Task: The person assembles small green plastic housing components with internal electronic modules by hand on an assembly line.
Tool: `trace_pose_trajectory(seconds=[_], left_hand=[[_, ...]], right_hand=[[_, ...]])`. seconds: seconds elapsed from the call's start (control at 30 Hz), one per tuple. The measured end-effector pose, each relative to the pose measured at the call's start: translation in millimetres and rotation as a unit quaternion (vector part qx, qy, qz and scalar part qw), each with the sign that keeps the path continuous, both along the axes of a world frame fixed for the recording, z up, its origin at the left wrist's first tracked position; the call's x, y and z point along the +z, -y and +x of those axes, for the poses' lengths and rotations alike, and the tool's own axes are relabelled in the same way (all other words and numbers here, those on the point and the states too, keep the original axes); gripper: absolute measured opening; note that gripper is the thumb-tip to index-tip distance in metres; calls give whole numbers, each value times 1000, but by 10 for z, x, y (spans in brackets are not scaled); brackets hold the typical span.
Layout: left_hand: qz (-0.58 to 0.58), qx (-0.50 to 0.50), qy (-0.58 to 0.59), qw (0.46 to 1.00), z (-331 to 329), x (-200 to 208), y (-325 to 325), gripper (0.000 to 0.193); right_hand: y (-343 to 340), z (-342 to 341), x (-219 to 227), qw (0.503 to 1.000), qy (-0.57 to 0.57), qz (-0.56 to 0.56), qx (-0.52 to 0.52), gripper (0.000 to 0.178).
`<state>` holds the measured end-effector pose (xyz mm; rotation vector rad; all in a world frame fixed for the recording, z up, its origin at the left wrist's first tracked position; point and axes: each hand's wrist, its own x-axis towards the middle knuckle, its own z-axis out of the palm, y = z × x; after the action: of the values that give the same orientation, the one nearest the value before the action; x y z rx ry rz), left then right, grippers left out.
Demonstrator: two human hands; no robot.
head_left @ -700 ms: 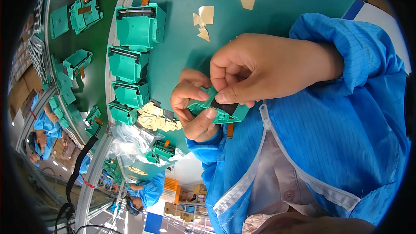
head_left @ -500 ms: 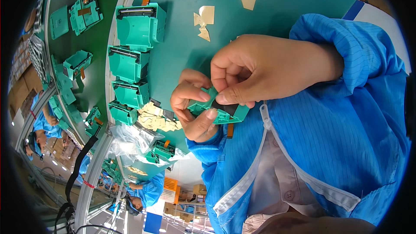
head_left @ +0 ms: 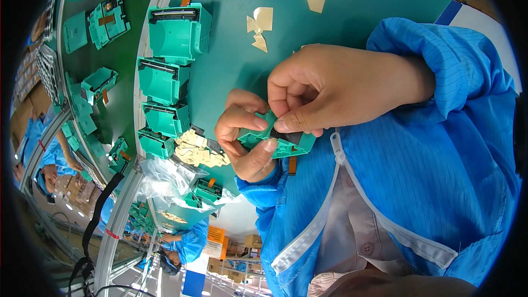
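Note:
A green plastic housing (head_left: 304,144) is held in front of my chest, with a dark patch (head_left: 291,135) on its face and an orange flat ribbon cable (head_left: 292,166) hanging below. My left hand (head_left: 240,126) grips the housing's left side between thumb and curled fingers. From the right, my right hand (head_left: 344,85) reaches over it, thumb and fingertips pinched together and pressed against the dark patch. Whether something small sits between those right fingertips is hidden.
Several green housings (head_left: 175,33) with black bars line the bench's left edge. Cream paper pieces (head_left: 201,151) lie piled beside them, others (head_left: 264,19) farther off. A clear plastic bag (head_left: 170,179) is nearby. Beyond the rail, a green belt (head_left: 132,27) carries more housings; people in blue work there.
My hands and the housing have barely moved. At the far left, a co-worker in blue has shifted position beside the belt.

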<state>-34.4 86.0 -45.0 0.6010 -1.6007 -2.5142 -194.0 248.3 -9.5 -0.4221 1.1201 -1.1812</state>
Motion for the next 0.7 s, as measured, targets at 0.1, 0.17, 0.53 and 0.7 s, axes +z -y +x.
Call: trace_pose_trajectory(seconds=[0.1,0.17,0.53,0.7], left_hand=[[-9,4,1,1000,-3,15,1,30],[-15,8,-1,1000,-25,32,-11,30],[-71,15,-27,997,-32,26,24,32],[-69,13,-25,997,-29,14,19,32]], right_hand=[[0,9,0,1000,-3,1,-4,19],[-8,12,-3,1000,-3,-1,-7,19],[-24,94,-27,999,4,2,-47,14],[-35,93,-35,999,-3,2,-47,14]])
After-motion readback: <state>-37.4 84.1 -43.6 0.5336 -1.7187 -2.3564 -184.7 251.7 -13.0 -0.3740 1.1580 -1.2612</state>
